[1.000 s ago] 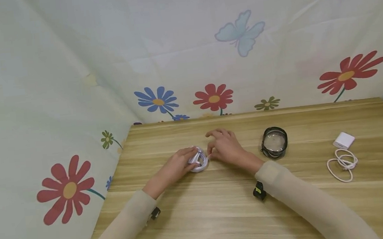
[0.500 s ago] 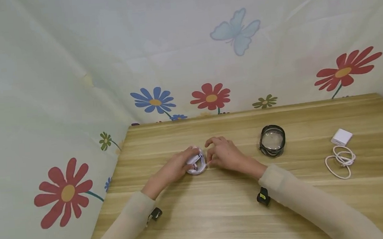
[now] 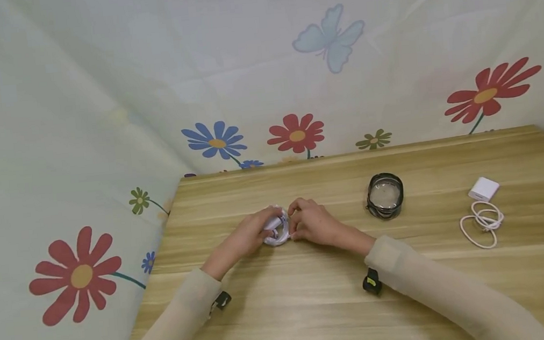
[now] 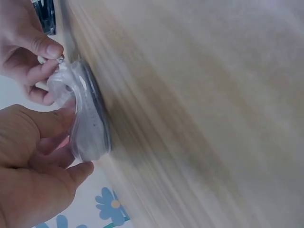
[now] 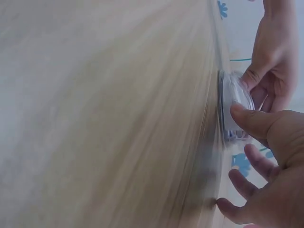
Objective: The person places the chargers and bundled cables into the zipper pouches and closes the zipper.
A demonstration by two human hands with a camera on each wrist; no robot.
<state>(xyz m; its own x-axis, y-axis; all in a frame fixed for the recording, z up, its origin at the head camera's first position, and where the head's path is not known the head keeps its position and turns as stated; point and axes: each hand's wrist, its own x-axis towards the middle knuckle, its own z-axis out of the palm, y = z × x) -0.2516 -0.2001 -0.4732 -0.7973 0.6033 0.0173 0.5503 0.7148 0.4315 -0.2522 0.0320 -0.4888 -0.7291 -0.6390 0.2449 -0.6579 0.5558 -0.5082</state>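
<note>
Resting on the wooden table [image 3: 313,307], left of centre, is a small round clear case [image 3: 279,231] with a white cable coiled inside it, and both hands meet on it. The left hand [image 3: 244,240] grips the case from its left side: in the left wrist view the thumb lies curled along the clear rim [image 4: 88,126] and the other fingers wrap below. The right hand [image 3: 316,224] comes in from the right with fingers bent; its fingertips [image 4: 47,50] pinch something small and white at the top edge of the case — too small to tell whether it is the cable end. In the right wrist view the thumb [image 5: 256,121] presses against the case wall [image 5: 232,102], the remaining fingers loosely curled below it. Case sits flat on the table, not lifted.

To the right, well apart from the hands — a second round case with a dark rim [image 3: 385,196], lying flat. Farther right, near the table's edge, a white charger block [image 3: 483,188] with a loose white cable [image 3: 482,223] coiled just in front of it. A cloth printed with flowers and a butterfly [image 3: 328,38] hangs behind and to the left of the table.
</note>
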